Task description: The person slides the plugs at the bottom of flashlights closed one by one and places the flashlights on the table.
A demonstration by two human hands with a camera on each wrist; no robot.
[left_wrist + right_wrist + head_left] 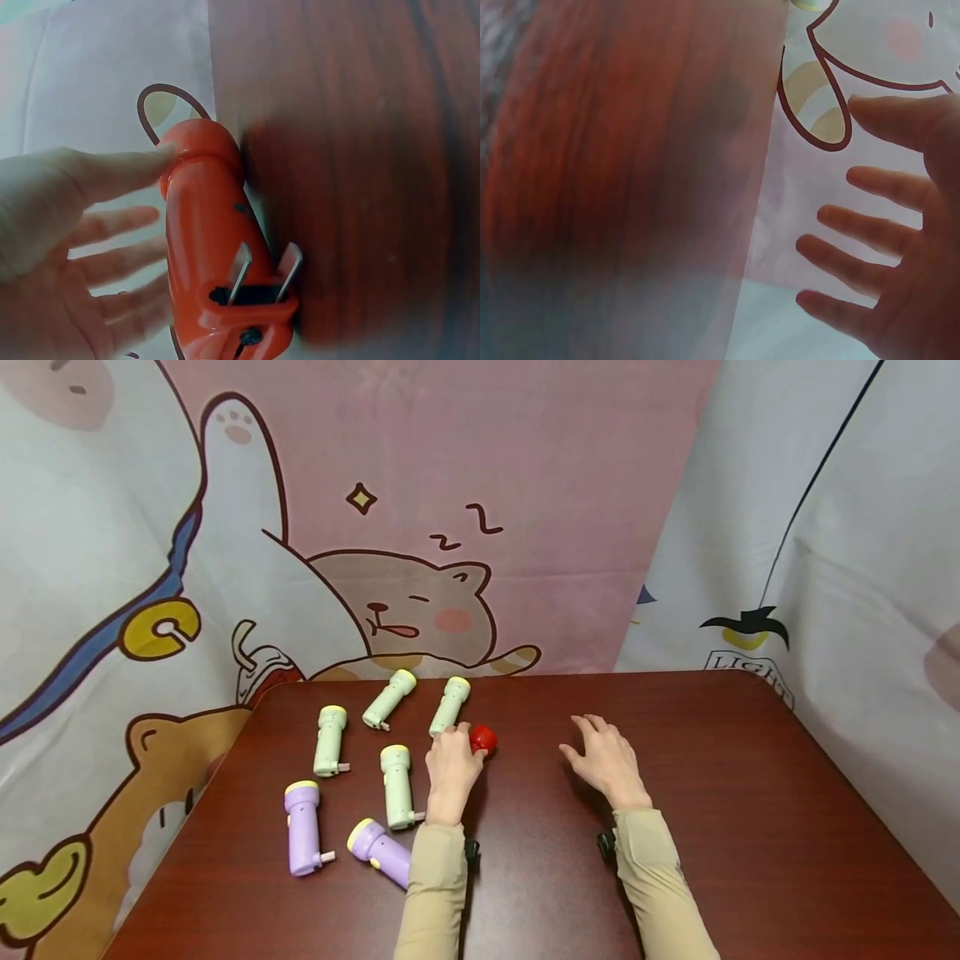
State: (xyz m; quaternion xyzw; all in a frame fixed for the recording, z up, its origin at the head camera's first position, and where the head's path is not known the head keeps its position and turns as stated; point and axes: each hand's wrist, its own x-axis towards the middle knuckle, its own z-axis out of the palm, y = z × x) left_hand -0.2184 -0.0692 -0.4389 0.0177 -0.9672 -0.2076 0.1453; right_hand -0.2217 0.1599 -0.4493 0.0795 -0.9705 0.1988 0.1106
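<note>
My left hand (453, 768) is over a red flashlight (483, 741), hiding most of it in the head view. In the left wrist view, the thumb touches the head of the flashlight, and the fairly straight fingers reach down along its far side, some tips hidden behind the body. Two metal plug prongs (289, 270) stick out near its tail. Off to the right, my right hand (603, 760) hovers above the tabletop, holding nothing; its fingers are spread in the right wrist view.
Several pale green flashlights (397, 787) lie on the left half of the brown table (750, 860). Two purple flashlights (303, 831) are nearer me, one partly behind my left sleeve (435, 885). A cartoon-printed cloth (562, 485) hangs behind the table.
</note>
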